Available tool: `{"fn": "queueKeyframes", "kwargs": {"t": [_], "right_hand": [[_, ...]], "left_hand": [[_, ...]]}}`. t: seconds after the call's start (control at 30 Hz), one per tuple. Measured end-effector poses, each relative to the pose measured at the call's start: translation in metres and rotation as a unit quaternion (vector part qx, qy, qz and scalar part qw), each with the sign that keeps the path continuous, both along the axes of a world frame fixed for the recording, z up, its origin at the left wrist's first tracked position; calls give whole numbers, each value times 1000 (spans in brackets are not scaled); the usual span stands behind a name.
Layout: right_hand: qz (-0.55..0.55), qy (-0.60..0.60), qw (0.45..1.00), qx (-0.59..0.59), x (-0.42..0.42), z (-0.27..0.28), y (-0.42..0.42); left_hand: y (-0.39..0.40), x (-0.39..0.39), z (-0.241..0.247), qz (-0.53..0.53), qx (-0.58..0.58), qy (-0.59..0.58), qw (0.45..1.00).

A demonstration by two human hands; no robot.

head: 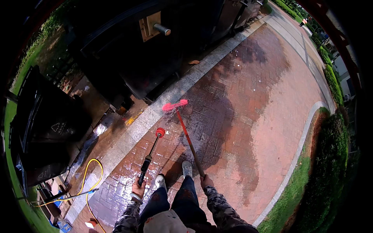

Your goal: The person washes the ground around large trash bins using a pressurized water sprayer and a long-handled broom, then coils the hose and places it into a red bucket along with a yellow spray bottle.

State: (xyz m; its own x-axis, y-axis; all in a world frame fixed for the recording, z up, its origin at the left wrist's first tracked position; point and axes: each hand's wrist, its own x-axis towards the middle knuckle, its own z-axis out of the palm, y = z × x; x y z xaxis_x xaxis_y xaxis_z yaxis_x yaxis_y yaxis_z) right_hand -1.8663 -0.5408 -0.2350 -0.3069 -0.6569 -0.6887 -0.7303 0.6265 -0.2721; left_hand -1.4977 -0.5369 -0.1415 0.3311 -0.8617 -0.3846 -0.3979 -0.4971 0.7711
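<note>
My left hand (138,188) grips the dark handle of a spray lance (149,158), which points forward and ends in a round red nozzle head. On the right, my right hand (207,181) is closed on the pole of a red push broom (186,132). Its pink-red bristle head (174,105) rests by the edge of the pale granite kerb. Wet brick paving (204,125) with some foam lies around and beyond both tools. Whether water leaves the nozzle cannot be told.
Large black waste bins (134,58) stand beyond the kerb (140,125). More wheeled bins (52,125) are at the left. A yellow hose (102,171) loops at lower left near a blue-tipped rod. Grass and a hedge (329,157) border the right. A person (303,22) is far off.
</note>
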Motion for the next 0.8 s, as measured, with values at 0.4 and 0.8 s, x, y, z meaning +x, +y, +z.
{"fn": "queueKeyframes", "kwargs": {"t": [0.4,0.8], "right_hand": [[-8,-30,999,37,-126,51,65],[-38,-11,997,-62,-97,-19,-231]], "left_hand": [[-18,-72,-15,37,2,-19,999],[-73,-109,-19,27,-10,16,999]]}}
